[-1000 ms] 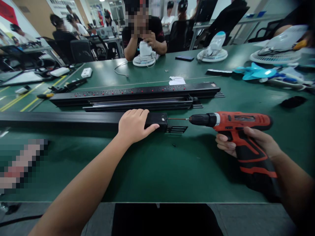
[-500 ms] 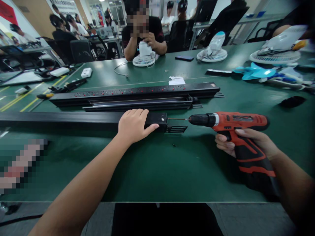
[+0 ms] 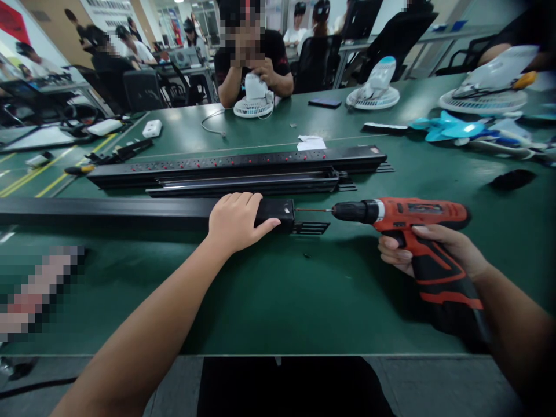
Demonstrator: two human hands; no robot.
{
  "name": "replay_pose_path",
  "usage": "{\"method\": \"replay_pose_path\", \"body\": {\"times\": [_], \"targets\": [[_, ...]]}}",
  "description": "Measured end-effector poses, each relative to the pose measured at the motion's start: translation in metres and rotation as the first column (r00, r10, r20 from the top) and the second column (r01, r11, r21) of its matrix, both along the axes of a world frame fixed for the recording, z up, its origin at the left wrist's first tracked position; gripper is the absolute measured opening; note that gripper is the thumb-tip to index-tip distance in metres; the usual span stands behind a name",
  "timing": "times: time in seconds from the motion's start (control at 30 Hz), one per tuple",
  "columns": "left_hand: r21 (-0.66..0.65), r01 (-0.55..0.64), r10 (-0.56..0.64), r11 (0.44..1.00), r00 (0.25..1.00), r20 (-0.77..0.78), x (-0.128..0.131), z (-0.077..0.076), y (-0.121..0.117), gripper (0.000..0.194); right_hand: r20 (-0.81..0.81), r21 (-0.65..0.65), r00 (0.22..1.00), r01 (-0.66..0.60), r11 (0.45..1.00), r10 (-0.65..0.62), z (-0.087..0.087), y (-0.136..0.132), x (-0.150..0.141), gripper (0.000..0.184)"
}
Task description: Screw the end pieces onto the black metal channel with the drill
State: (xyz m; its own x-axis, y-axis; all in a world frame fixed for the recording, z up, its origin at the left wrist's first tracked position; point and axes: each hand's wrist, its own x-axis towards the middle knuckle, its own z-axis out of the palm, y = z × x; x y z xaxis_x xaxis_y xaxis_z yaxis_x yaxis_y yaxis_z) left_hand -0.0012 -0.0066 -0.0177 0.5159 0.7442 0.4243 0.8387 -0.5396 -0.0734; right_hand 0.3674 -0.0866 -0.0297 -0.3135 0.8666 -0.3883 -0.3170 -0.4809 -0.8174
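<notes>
- Workpiece: a long black bar [image 3: 147,209] lies flat across the worktop [image 3: 313,313]; its end with the slotted bracket [image 3: 311,228] faces the cordless drill [image 3: 421,211].
- Left hand [image 3: 237,223]: fingers are clamped over the bar near that end, thumb on the near side.
- Right hand [image 3: 467,252]: fingers are closed around the drill grip, forefinger at the trigger.
- Bit: the long, thin bit [image 3: 313,209] meets the bar's end face; its seating cannot be told.
- Caution: sideways load or an off-axis drill may bend the bit or make it slip.
- Caution: a loose left-hand hold may let the bar slide or twist under torque.
- Caution: a slipping bit may strike the left thumb, which is near the end.
- Change from one second earlier: the drill body sits slightly farther left; the left hand and bar remain essentially in place.
</notes>
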Motion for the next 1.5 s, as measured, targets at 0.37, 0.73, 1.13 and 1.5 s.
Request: {"method": "replay_pose_path", "body": {"times": [0.37, 0.73, 1.13, 1.5], "targets": [[-0.01, 0.005, -0.005, 1.0, 1.0, 0.02, -0.0001, -0.0007, -0.0002, 0.067, -0.018, 0.024, 1.0, 0.01, 1.0, -0.01, 0.0007, 0.0007, -0.0013, 0.037], [-0.02, 0.004, -0.004, 1.0, 1.0, 0.016, 0.0004, 0.0017, -0.0012, 0.069, -0.062, 0.001, 0.998, -0.002, 1.0, 0.002, -0.001, 0.0033, -0.0008, 0.029], [-0.012, 0.0, 0.0, 1.0, 1.0, 0.002, 0.0002, 0.0006, -0.0007, 0.069, -0.049, -0.004, 0.998, -0.029, 1.0, 0.029, 0.0006, 0.0051, -0.0018, 0.025], [-0.018, -0.002, 0.002, 1.0, 1.0, 0.015, 0.0006, 0.0013, -0.0013, 0.065, -0.038, 0.028, 0.999, 0.036, 0.999, -0.035, 0.0036, 0.0028, -0.0088, 0.032]]}}
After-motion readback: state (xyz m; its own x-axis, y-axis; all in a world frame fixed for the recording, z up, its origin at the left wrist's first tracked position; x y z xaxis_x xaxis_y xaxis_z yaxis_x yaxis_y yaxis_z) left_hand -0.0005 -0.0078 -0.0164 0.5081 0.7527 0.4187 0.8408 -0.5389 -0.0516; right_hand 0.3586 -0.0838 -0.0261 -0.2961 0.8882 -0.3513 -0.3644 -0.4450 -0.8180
